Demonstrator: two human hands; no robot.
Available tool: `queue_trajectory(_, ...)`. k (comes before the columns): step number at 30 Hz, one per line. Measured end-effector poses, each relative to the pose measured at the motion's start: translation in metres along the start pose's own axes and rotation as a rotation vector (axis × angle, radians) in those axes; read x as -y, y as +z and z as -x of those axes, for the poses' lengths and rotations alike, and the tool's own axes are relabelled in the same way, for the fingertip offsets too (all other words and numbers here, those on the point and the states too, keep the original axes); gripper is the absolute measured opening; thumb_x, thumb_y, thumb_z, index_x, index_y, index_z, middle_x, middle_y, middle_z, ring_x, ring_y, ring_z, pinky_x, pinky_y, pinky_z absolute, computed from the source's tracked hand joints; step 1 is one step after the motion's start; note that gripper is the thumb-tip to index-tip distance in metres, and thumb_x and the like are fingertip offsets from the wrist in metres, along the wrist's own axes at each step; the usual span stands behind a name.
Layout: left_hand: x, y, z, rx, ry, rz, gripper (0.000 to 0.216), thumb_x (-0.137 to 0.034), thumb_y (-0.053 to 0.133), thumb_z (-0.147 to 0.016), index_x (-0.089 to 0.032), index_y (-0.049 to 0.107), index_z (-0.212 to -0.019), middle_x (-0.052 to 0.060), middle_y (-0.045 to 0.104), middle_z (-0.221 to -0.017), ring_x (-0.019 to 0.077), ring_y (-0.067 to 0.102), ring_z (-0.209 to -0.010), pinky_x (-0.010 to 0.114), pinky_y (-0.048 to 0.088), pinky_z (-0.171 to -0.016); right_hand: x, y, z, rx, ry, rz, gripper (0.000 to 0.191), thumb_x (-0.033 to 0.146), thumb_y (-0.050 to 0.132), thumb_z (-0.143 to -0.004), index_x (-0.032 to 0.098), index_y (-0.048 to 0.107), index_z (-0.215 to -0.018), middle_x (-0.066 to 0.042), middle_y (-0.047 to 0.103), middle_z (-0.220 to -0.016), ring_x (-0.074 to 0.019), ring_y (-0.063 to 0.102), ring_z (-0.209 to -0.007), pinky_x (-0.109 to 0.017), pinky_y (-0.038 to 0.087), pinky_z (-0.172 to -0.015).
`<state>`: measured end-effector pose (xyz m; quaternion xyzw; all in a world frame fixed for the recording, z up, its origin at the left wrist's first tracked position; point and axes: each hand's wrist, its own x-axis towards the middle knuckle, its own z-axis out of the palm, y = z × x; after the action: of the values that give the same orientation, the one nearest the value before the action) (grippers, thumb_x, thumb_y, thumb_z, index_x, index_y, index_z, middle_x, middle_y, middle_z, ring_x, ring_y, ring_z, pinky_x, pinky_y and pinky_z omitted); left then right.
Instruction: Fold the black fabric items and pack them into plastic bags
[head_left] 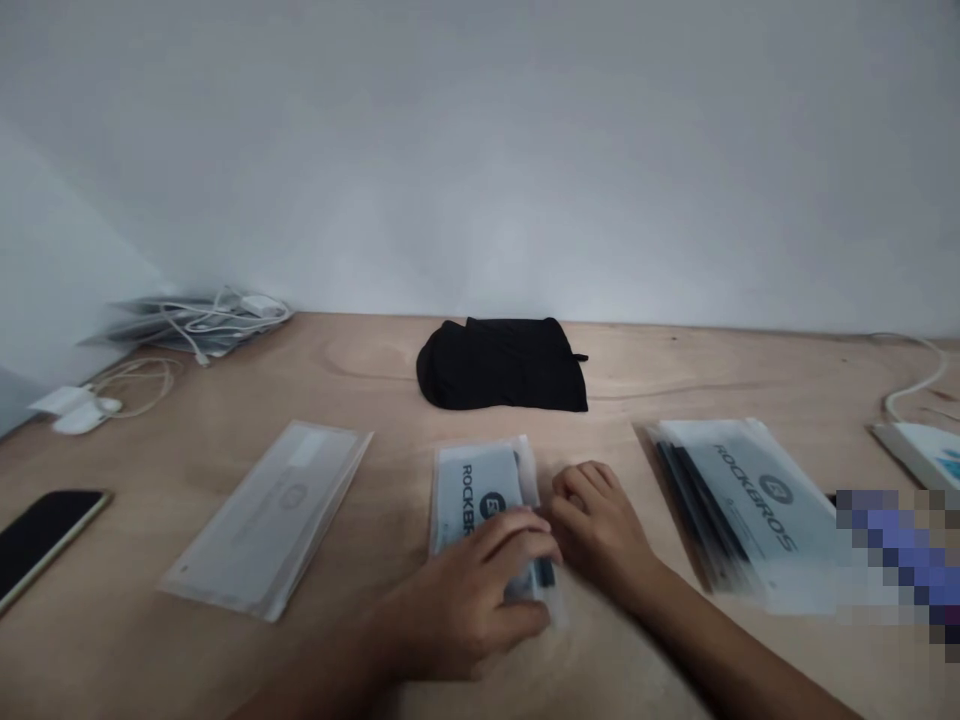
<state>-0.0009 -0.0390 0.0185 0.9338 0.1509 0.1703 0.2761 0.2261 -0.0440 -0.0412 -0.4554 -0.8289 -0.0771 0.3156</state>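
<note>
A frosted plastic zip pouch [478, 470] with ROCKBROS lettering and a round logo lies on the table in front of me. My left hand [480, 590] rests over its lower right part, thumb and fingers apart, hiding some of the print. Dark material shows inside along the pouch's right side. Close to that right edge is my right hand [596, 515], its fingers curled in and near the left fingertips. Whatever those right fingers may grip is hidden. Behind both hands lies a folded black cloth item [502, 365] with a small tab on its right.
Another frosted pouch [277, 510] lies to the left, and a stack of ROCKBROS pouches [757, 500] to the right. A phone [45, 535], a charger with cable [79, 408] and a pile with white cables [225, 318] are at left. A white box [926, 450] sits far right.
</note>
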Motion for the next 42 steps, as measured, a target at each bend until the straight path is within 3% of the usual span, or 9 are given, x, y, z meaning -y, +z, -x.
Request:
queue_trajectory(5, -0.018, 0.011, -0.003, 0.090, -0.054, 0.259, 0.025, -0.022, 0.069, -0.092, -0.022, 0.061, -0.116, 0.006, 0.065, -0.125, 0.0199, 0.064, -0.116, 0.028, 0.050, -0.107, -0.023, -0.004, -0.005, -0.008, 0.189, 0.110, 0.018, 0.014, 0.059, -0.093, 0.020, 0.067, -0.078, -0.007, 0.061, -0.083, -0.0230, 0.051, -0.079, -0.038, 0.036, -0.076)
queue_trajectory(9, -0.011, 0.006, -0.002, 0.075, 0.117, 0.081, 0.023, -0.034, 0.063, -0.097, -0.024, 0.067, -0.117, 0.010, 0.058, -0.144, 0.0300, 0.050, -0.138, 0.047, 0.032, -0.122, -0.026, -0.003, -0.004, 0.032, 0.268, 0.112, 0.018, 0.016, 0.055, -0.096, 0.021, 0.071, -0.089, -0.007, 0.064, -0.085, -0.0246, 0.057, -0.082, -0.038, 0.037, -0.077)
queue_trajectory(12, 0.003, 0.003, -0.001, 0.080, -0.070, -0.115, 0.060, -0.051, 0.057, -0.099, -0.025, 0.045, -0.151, 0.012, 0.032, -0.166, 0.0359, 0.027, -0.152, 0.057, 0.022, -0.124, -0.023, 0.002, -0.002, 0.070, 0.320, 0.079, 0.023, 0.013, 0.049, -0.098, 0.022, 0.070, -0.105, -0.006, 0.069, -0.090, -0.0236, 0.062, -0.083, -0.037, 0.038, -0.077)
queue_trajectory(15, 0.017, 0.008, 0.001, 0.120, -0.305, -0.247, 0.074, -0.058, 0.053, -0.099, -0.026, 0.028, -0.161, 0.008, 0.021, -0.170, 0.0350, 0.017, -0.155, 0.057, 0.021, -0.124, -0.021, 0.003, 0.002, 0.096, 0.376, 0.040, 0.026, 0.014, 0.042, -0.100, 0.020, 0.066, -0.111, -0.006, 0.072, -0.097, -0.0220, 0.066, -0.081, -0.036, 0.039, -0.077)
queue_trajectory(22, 0.026, 0.018, 0.003, 0.114, -0.433, -0.338, 0.070, -0.062, 0.051, -0.097, -0.035, 0.032, -0.159, 0.001, 0.021, -0.170, 0.0336, 0.016, -0.156, 0.060, 0.012, -0.124, -0.004, -0.005, 0.009, 0.221, 0.384, -0.046, 0.028, 0.039, 0.052, -0.102, 0.023, 0.066, -0.083, -0.005, 0.067, -0.085, -0.0240, 0.065, -0.081, -0.038, 0.038, -0.076)
queue_trajectory(26, 0.025, 0.018, 0.000, 0.127, -0.442, -0.318, 0.073, -0.062, 0.051, -0.097, -0.033, 0.029, -0.160, 0.003, 0.019, -0.170, 0.0346, 0.013, -0.156, 0.062, 0.008, -0.124, 0.004, 0.000, 0.006, 0.317, 0.428, -0.105, 0.030, 0.042, 0.057, -0.098, 0.022, 0.063, -0.076, -0.006, 0.064, -0.086, -0.0266, 0.063, -0.086, -0.040, 0.038, -0.077)
queue_trajectory(33, 0.035, 0.012, 0.002, 0.027, -0.443, -0.247, 0.068, -0.054, 0.054, -0.100, -0.037, 0.028, -0.160, 0.004, 0.003, -0.173, 0.0367, 0.006, -0.157, 0.059, 0.019, -0.123, 0.000, -0.002, 0.002, 0.206, 0.676, -0.494, 0.030, 0.046, 0.056, -0.097, 0.024, 0.053, -0.076, -0.002, 0.063, -0.074, -0.0233, 0.062, -0.074, -0.035, 0.046, -0.068)
queue_trajectory(38, 0.054, 0.012, 0.012, -0.230, -0.585, -0.303, 0.054, -0.040, 0.047, -0.105, -0.026, 0.036, -0.156, 0.013, 0.019, -0.169, 0.0354, 0.015, -0.156, 0.057, 0.029, -0.121, -0.007, -0.034, 0.001, 0.053, 0.884, -0.899, 0.029, 0.053, 0.060, -0.093, 0.027, 0.048, -0.095, -0.004, 0.071, -0.083, -0.0236, 0.070, -0.074, -0.035, 0.057, -0.064)
queue_trajectory(42, 0.065, 0.017, 0.017, -0.247, -0.613, -0.387, 0.048, -0.035, 0.055, -0.100, -0.024, 0.049, -0.146, 0.015, 0.026, -0.167, 0.0403, 0.021, -0.153, 0.060, 0.031, -0.119, -0.038, -0.100, -0.004, 0.003, 1.046, -0.702, 0.046, 0.063, 0.068, -0.081, 0.029, 0.049, -0.107, -0.004, 0.074, -0.077, -0.0266, 0.071, -0.063, -0.035, 0.055, -0.048)
